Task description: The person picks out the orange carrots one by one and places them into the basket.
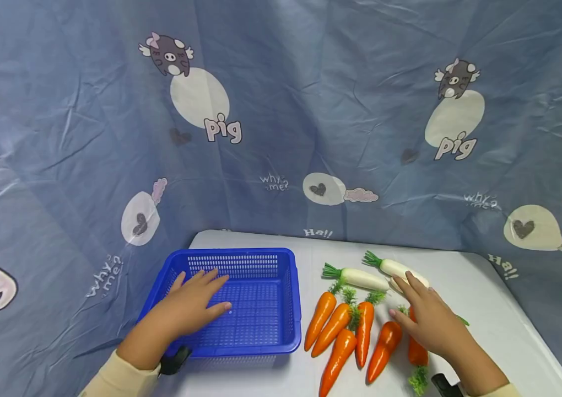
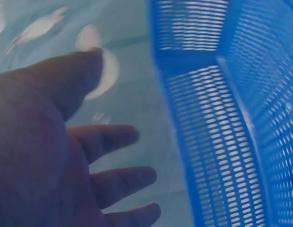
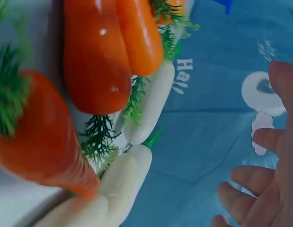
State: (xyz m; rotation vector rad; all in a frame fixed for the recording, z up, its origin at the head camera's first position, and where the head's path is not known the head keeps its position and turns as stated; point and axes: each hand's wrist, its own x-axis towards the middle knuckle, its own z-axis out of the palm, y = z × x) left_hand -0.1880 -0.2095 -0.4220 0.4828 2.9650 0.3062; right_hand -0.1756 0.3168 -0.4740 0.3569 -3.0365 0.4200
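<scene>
In the head view my left hand (image 1: pixel 189 306), fingers spread, is over the left part of a blue plastic basket (image 1: pixel 293 309); the left wrist view has the hand (image 2: pixel 66 156) beside the basket wall (image 2: pixel 212 142), holding nothing. My right hand (image 1: pixel 430 317) hovers with spread fingers over the right side of the vegetables, partly hiding a white radish and an orange carrot (image 1: pixel 417 350). In the right wrist view that hand (image 3: pixel 264 189) is empty, apart from the carrots (image 3: pixel 94 61) and white radishes (image 3: pixel 153 101).
Several carrots (image 1: pixel 338 358) with green tops lie right of the basket on the white table (image 1: pixel 499 331). White radishes (image 1: pixel 365 279) lie behind them. A blue printed cloth (image 1: pixel 281 110) hangs behind and at both sides of the table.
</scene>
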